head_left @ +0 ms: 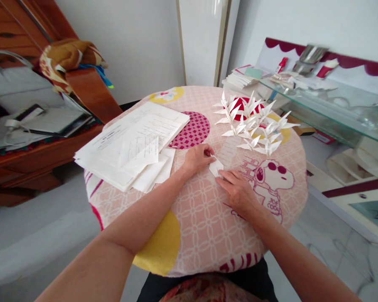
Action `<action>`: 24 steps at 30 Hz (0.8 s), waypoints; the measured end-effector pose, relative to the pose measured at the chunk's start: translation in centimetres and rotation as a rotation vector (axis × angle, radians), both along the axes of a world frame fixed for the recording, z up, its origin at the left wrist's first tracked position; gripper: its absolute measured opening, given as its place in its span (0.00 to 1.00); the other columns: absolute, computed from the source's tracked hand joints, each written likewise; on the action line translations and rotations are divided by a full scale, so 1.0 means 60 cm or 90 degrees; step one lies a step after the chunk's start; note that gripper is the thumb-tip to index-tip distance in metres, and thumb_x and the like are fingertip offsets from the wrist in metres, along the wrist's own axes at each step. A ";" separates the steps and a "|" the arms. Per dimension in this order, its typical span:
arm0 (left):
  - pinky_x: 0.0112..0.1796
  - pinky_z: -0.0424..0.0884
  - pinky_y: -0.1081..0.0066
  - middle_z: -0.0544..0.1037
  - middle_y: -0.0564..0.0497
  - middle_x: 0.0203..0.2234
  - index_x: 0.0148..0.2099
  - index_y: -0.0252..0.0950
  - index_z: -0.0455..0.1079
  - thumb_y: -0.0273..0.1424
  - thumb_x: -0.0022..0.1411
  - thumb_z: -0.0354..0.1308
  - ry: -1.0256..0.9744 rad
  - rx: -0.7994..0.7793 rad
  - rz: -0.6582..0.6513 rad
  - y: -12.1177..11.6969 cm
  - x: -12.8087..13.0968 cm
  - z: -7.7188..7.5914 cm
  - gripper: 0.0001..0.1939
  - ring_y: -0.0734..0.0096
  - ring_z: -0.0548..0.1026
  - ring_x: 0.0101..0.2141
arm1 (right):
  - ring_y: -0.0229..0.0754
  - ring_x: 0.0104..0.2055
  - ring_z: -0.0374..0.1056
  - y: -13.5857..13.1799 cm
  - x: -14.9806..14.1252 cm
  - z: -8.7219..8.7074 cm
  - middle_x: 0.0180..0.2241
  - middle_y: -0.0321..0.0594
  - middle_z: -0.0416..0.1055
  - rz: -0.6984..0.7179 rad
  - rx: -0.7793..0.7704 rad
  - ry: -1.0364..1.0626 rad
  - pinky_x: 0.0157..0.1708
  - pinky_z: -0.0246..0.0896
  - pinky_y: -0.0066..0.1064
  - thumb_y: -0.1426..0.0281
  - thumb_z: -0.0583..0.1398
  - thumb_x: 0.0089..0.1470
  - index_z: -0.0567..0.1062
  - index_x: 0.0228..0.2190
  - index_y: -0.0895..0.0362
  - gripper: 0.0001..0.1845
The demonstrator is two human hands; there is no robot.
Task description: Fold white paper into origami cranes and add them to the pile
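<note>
We have a small folded piece of white paper (pixel 216 167) lying flat on the round table (pixel 204 235), near its middle, just left of the cartoon dog printed on the cloth. Our left hand (pixel 198 158) rests its curled fingertips on the paper's upper left edge, thumb and forefinger pressed together on what looks like a raised flap, as if pinching a crease. Our right hand (pixel 237 189) lies flat below and right of it, fingers close together and extended, their tips weighing down the lower corner; held from 2 sides like this, the paper cannot slide on the soft cloth, we judge.

Beyond the hands, toward the far right of the table, a cluster of finished white paper cranes (pixel 255 123) stands with wings up, well apart from the working spot, likely set there to stay out of the way. To the left lies a stack of printed sheets (pixel 132 142), with smaller cut squares (pixel 154 172) fanned at its near edge, close to our left hand.

The cloth is pink with a lattice pattern and yellow and red circles. A wooden chair (pixel 91 92) draped with fabric stands at the left, beside a wooden bench carrying a grey bag (pixel 19 84). On the right a glass shelf (pixel 334 113) holds metal cups and small items, against white walls
</note>
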State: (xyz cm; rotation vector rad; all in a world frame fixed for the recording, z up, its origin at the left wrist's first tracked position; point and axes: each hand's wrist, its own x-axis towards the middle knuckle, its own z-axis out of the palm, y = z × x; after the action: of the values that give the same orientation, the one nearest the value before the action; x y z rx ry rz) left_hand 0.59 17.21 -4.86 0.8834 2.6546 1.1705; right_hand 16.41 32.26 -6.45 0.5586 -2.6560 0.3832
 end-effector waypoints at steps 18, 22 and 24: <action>0.34 0.67 0.71 0.80 0.52 0.28 0.38 0.35 0.79 0.28 0.56 0.58 0.024 -0.079 -0.030 0.006 -0.013 0.012 0.10 0.70 0.74 0.30 | 0.50 0.49 0.65 0.003 -0.001 -0.005 0.51 0.52 0.72 0.001 -0.011 -0.012 0.52 0.66 0.44 0.81 0.52 0.59 0.79 0.45 0.59 0.20; 0.33 0.66 0.71 0.79 0.51 0.27 0.37 0.35 0.79 0.28 0.56 0.58 0.036 -0.102 -0.009 0.012 -0.015 0.013 0.09 0.70 0.73 0.28 | 0.51 0.50 0.66 0.007 -0.001 -0.013 0.55 0.56 0.70 0.004 0.009 0.009 0.53 0.65 0.44 0.81 0.52 0.59 0.79 0.46 0.62 0.20; 0.32 0.65 0.72 0.79 0.52 0.26 0.35 0.34 0.79 0.28 0.55 0.59 0.032 -0.101 -0.003 0.015 -0.016 0.013 0.08 0.71 0.72 0.28 | 0.52 0.52 0.66 0.007 0.000 -0.017 0.56 0.57 0.69 -0.002 0.008 0.010 0.54 0.65 0.46 0.80 0.53 0.59 0.79 0.47 0.62 0.19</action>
State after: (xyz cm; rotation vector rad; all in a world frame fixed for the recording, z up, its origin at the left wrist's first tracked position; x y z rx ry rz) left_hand -0.40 18.10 -4.08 0.9011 2.7377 0.9322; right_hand 16.40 32.70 -7.44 0.5597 -2.6457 0.3605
